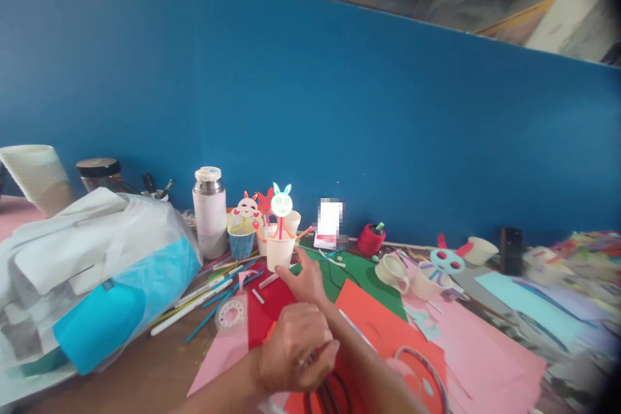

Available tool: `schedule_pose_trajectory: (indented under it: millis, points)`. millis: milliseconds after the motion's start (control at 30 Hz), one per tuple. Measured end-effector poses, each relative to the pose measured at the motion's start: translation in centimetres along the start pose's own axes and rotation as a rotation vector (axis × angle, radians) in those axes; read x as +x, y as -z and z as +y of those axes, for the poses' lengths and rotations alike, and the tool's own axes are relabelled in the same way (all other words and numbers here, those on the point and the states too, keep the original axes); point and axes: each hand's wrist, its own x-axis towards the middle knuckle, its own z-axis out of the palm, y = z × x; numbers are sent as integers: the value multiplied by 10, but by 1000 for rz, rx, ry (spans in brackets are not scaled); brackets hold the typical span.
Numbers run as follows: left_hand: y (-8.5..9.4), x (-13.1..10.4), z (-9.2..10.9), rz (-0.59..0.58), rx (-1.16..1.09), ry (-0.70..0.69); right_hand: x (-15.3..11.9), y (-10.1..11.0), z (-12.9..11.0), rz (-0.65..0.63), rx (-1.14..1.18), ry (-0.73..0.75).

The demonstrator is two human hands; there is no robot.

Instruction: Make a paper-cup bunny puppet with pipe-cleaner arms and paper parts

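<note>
A white paper cup [280, 254] stands upright among other cups, with a pale rabbit face [282, 204] and paper arms rising from it. My right hand [306, 277] reaches over my left arm to its lower right side, thumb and fingers spread. The thumb overlaps the cup's edge; whether it presses on it I cannot tell. Nearer to me, my left hand [299, 346] is closed over the coloured paper, and whatever its fingers hold is hidden. Below that hand, dark loops that look like scissor handles [334, 394] lie on orange paper [376, 310].
Behind stand a blue cup with a rabbit face [241, 244] and a white thermos [210, 217]. Left are a plastic bag of paper [121, 291], straws and pens, and a tape roll [230, 314]. Right are a red pot [371, 240], a decorated cup [431, 278] and pink sheets [490, 349].
</note>
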Motion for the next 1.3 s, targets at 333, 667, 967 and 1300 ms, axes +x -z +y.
schedule_pose_trajectory:
  millis: [333, 667, 967, 1300]
  points:
    - [4, 11, 18, 49, -91, 110, -15, -26, -19, -51, -58, 31]
    - [0, 7, 9, -9, -57, 206, -15, -25, -17, -130, -183, -37]
    - [2, 10, 9, 5, -44, 213, -12, -30, -10, -89, -196, -34]
    - [1, 8, 8, -25, -110, 237, -9, -21, -2, -50, -203, 21]
